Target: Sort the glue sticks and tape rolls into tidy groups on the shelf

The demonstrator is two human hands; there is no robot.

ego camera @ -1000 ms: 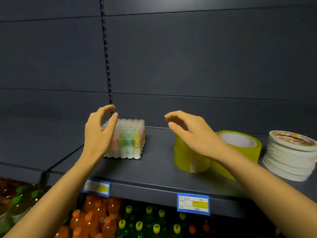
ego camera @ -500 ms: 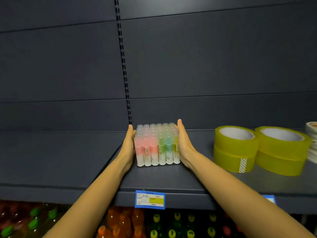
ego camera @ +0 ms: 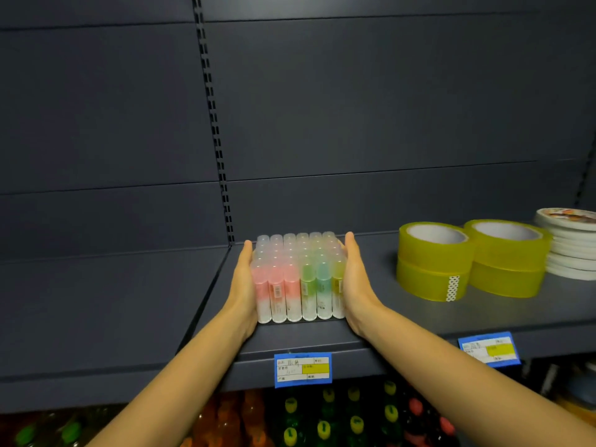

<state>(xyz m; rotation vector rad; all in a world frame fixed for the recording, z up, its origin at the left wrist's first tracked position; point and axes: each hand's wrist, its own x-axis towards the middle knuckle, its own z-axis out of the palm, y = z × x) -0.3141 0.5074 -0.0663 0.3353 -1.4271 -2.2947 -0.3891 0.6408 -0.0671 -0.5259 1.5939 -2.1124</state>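
Got the glue stick block sandwiched right between the two hands, standing on the shelf, so no reaching either way and equally close to both. Got the left hand flat against the pink side and the right hand flat against the yellow side. Fingers straight, pointing toward the back wall, not curled round anything, just pressing in from each side. Looks like a squeeze-and-square-up job, going by the pose. On the long axis: sticks upright, caps on top, block roughly square from above, so probably best slid as one lump rather than lifted, with even pressure from both sides to avoid popping a row loose. Off to the right of the right hand, well apart from the block: two stacks of yellow tape rolls side by side, then a pile of white discs just past those, tape or not, can't tell. Guessing only a small nudge needed here
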